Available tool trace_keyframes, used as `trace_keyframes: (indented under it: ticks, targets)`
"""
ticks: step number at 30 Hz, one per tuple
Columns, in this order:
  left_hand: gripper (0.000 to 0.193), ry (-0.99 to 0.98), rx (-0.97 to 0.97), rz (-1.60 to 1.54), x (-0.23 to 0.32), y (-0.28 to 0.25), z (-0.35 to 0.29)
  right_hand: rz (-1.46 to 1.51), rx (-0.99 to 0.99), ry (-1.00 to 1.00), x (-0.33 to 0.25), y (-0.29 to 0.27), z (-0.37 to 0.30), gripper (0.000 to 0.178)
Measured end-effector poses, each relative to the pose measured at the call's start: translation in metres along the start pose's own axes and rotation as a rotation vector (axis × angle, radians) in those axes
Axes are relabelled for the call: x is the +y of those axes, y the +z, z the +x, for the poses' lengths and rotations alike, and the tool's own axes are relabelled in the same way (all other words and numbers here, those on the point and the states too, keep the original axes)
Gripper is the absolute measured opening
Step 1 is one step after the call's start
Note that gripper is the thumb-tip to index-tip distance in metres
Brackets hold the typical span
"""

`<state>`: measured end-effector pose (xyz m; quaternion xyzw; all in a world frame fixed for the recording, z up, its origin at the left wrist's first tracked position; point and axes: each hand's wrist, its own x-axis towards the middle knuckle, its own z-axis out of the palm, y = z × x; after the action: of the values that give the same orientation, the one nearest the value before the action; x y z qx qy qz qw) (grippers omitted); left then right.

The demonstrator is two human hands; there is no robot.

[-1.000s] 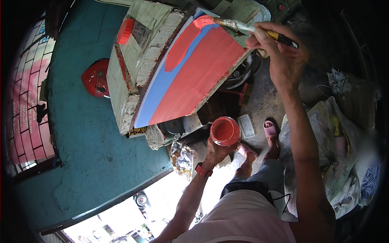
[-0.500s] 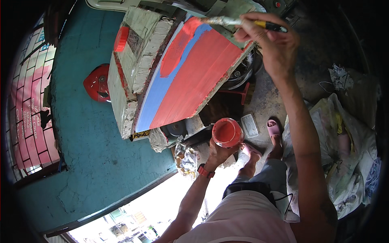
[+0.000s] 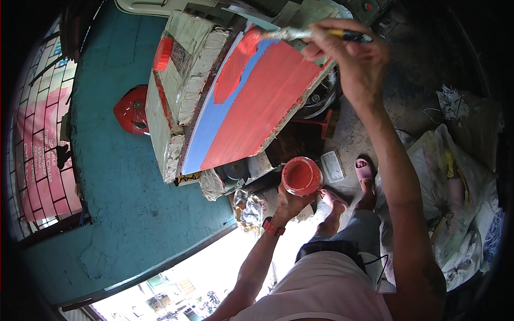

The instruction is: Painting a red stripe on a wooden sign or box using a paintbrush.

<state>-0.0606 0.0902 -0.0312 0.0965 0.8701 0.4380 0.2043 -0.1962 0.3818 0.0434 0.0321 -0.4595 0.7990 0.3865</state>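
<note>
Between the fingers of my right hand (image 3: 353, 56) is a paintbrush (image 3: 292, 34) with a yellow and black handle end. Its bristles, loaded with red paint, touch the far left part of a panel (image 3: 262, 104). This panel carries a broad red area, a blue stripe and a patch of wet-looking red paint (image 3: 230, 75) inside the blue. Lower down, my left hand (image 3: 292, 200) is wrapped round a jar of red paint (image 3: 301, 176), held upright with its mouth uncovered. Paint smears the jar's rim.
A pale, rough-edged box structure (image 3: 179, 80) adjoins the panel, with a red cap (image 3: 163, 53) on it. A red helmet (image 3: 131, 109) is by the teal wall (image 3: 123, 187). Plastic bags (image 3: 455, 208) lie at right; a clear tray (image 3: 332, 166) rests on the floor.
My right hand and the brush have shifted slightly left and down, with the bristles lower on the wet red patch. The paint jar stays almost in place.
</note>
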Motion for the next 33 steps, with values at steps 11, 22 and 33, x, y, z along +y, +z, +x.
trace_keyframes:
  ticks: [11, 22, 33]
  targets:
    - [0.085, -0.035, -0.001, -0.022, -0.002, -0.004, -0.004, -0.053, -0.131, -0.055, -0.009, 0.013, -0.027, 0.014]
    - [0.085, -0.047, 0.019, -0.025, 0.003, -0.004, -0.007, -0.081, 0.005, -0.064, -0.017, -0.014, -0.027, 0.012]
    - [0.084, -0.057, 0.015, -0.001, 0.002, -0.004, -0.011, -0.098, -0.005, -0.076, 0.001, -0.021, -0.009, 0.013]
